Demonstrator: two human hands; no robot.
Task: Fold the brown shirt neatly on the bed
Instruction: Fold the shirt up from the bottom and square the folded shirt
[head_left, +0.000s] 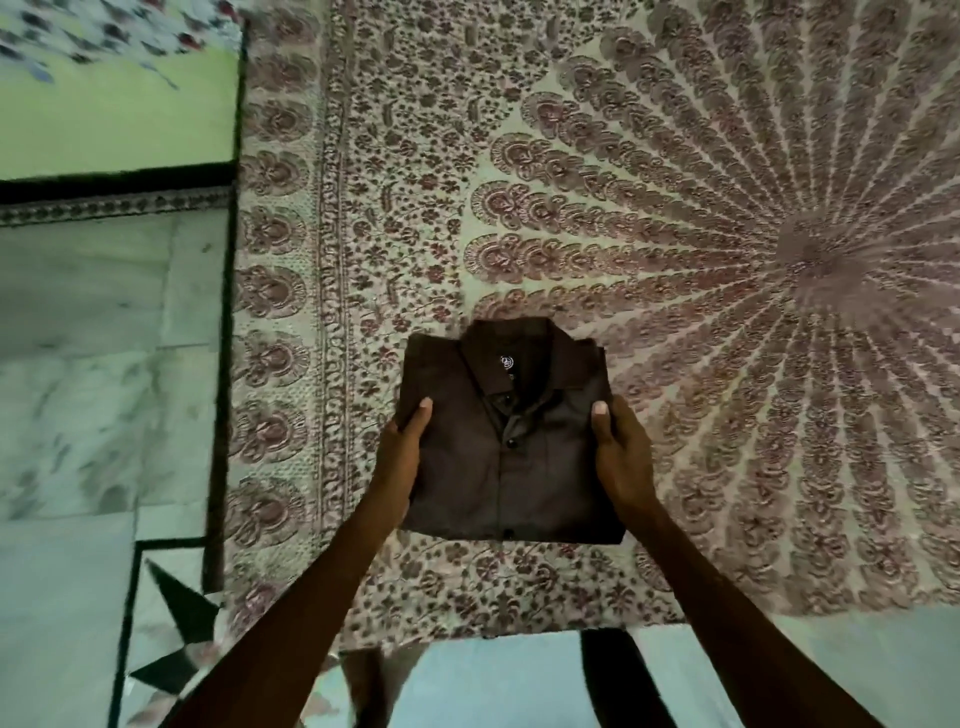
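The brown shirt (506, 441) is folded into a compact rectangle, collar up and buttons showing down its front. It is over the patterned bedspread (675, 208) near the bed's front edge. My left hand (402, 457) grips its left side with the thumb on top. My right hand (621, 457) grips its right side the same way. The fingers of both hands are hidden under the cloth. I cannot tell whether the shirt rests on the bed or is lifted slightly.
The bed's left edge runs along a dark frame (228, 364). A marble floor (93, 364) with black inlay lies to the left and below. A pale green wall (130, 114) is at the upper left.
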